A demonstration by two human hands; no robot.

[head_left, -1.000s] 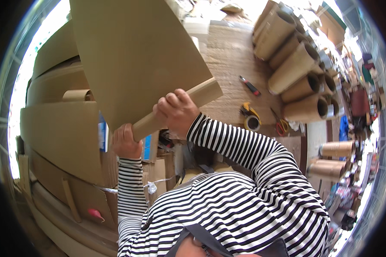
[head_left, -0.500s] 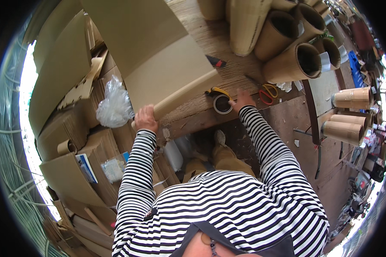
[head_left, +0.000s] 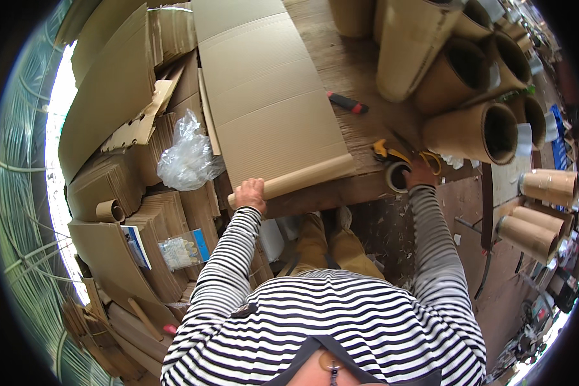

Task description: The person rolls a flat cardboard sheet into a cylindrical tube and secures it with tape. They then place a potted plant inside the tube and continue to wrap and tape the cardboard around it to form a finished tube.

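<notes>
A long corrugated cardboard sheet (head_left: pixel 264 96) lies flat on the wooden workbench (head_left: pixel 360 71), its near end curled into a roll (head_left: pixel 302 180). My left hand (head_left: pixel 251 194) is closed over the left end of that roll at the bench's front edge. My right hand (head_left: pixel 422 174) rests to the right, fingers on a roll of tape (head_left: pixel 397 177). A yellow-handled tool (head_left: pixel 386 153) lies just beyond the tape, and a red-handled knife (head_left: pixel 347 103) lies farther back beside the sheet.
Large cardboard tubes (head_left: pixel 476 132) are stacked at the back right, with more tubes (head_left: pixel 547 186) on the floor to the right. Piles of flat cardboard (head_left: pixel 116 174) and a crumpled clear plastic bag (head_left: pixel 186 154) fill the left side.
The sheet, held up in the air a second ago, now lies on the bench. My right hand left the rolled end and went right to the tape roll.
</notes>
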